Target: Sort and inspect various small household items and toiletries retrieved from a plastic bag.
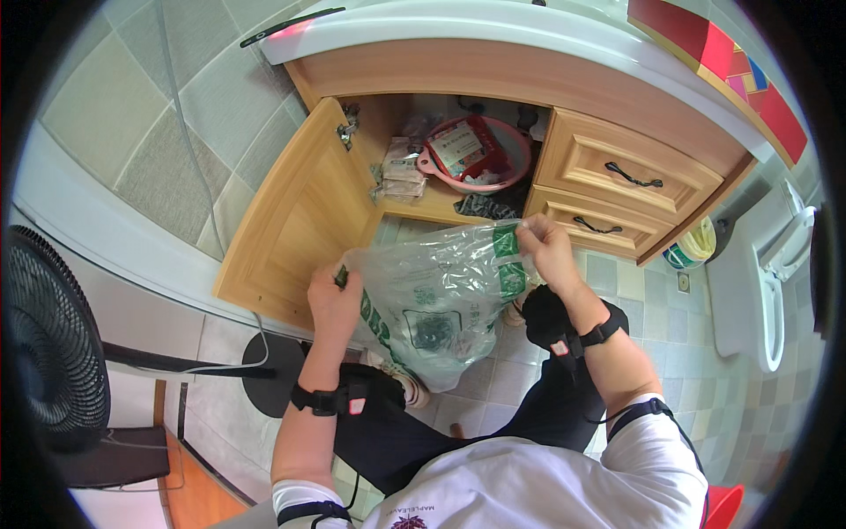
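A translucent plastic bag (429,304) with green print is stretched between my two hands above the floor. My left hand (336,297) pinches its edge at the left, close to the open wooden cabinet door (297,218). At the upper right, my right hand (547,250) grips the bag by a green-printed part of its edge. Beyond the bag, inside the cabinet, a pink-rimmed basin (519,149) holds a red printed package (469,147). Flat plastic-wrapped packets (404,168) lie to the left of the basin. A dark patterned cloth (486,206) lies at the cabinet's front edge.
Two drawers (628,165) with black handles adjoin the compartment. A white countertop (489,33) runs above, with a dark flat device (291,28) on its left corner. A black fan (56,344) stands left. At right are a small bin (691,248) and a toilet (747,297).
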